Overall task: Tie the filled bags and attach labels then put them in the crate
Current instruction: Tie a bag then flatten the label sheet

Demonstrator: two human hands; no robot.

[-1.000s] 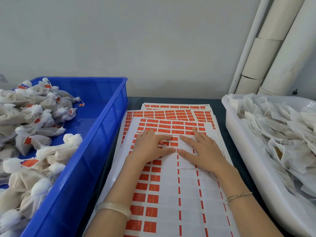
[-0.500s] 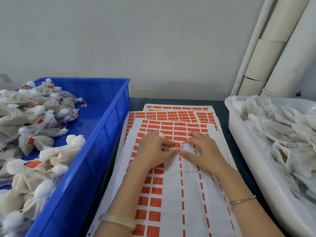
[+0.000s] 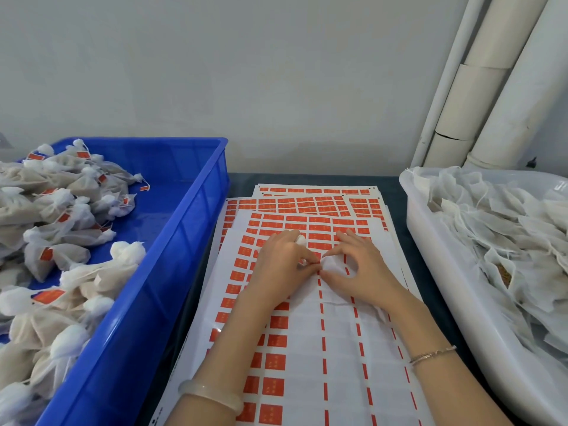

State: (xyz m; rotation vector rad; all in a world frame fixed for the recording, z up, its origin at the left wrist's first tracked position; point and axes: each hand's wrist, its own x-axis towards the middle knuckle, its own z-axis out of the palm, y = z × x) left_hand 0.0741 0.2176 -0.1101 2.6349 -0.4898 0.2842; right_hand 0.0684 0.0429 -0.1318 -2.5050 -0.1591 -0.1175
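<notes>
My left hand (image 3: 281, 265) and my right hand (image 3: 361, 270) meet fingertip to fingertip on the top label sheet (image 3: 307, 348), which carries rows of red labels. My left thumb and forefinger pinch a small red label (image 3: 309, 262). My right thumb and forefinger pinch a white fold of a thin filled bag (image 3: 331, 265); the rest of it lies crumpled under that hand. A white tuft shows above my left knuckles. The blue crate (image 3: 190, 241) on the left holds several tied, labelled bags (image 3: 61, 253).
A white tub (image 3: 436, 272) on the right is piled with untied bags (image 3: 504, 241). More label sheets (image 3: 307, 204) are stacked behind the top one on the dark table. White pipes (image 3: 479, 87) run up the wall at the back right.
Both hands went from lying flat on the sheet to curled, with fingertips drawn together at the middle. A white fold has come up between my right fingers.
</notes>
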